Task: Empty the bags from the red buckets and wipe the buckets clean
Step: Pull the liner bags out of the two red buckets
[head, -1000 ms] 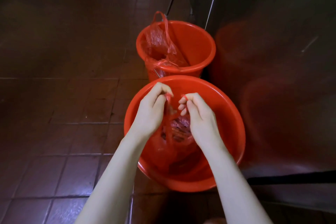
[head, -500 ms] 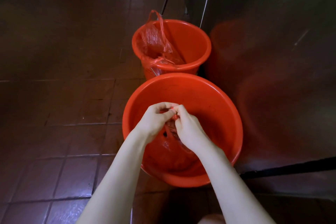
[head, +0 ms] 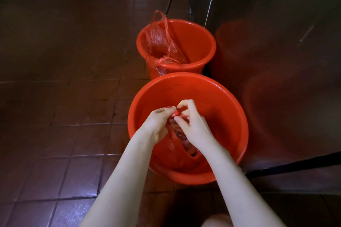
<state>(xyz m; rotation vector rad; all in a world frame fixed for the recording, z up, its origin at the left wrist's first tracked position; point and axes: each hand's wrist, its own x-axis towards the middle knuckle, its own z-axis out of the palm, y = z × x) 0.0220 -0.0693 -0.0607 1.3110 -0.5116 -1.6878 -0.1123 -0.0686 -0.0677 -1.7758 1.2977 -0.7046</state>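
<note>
Drawn together since a second ago, when held apart: left hand [head: 156, 125] and right hand [head: 194, 128], fingers [head: 185, 104] of both pinching the twisted handles of the bag [head: 172, 148]. Hangs straight below the fingers inside the near bucket [head: 217, 101], long axis vertical, equally near either hand. Counting two buckets, two bags; beyond the fingers, far bucket [head: 195, 42] with second bag [head: 156, 40] draped over its rim.

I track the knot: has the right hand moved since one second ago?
Yes. Against the near bucket's rim, the right hand moved left, meeting the left hand on the bag.
</note>
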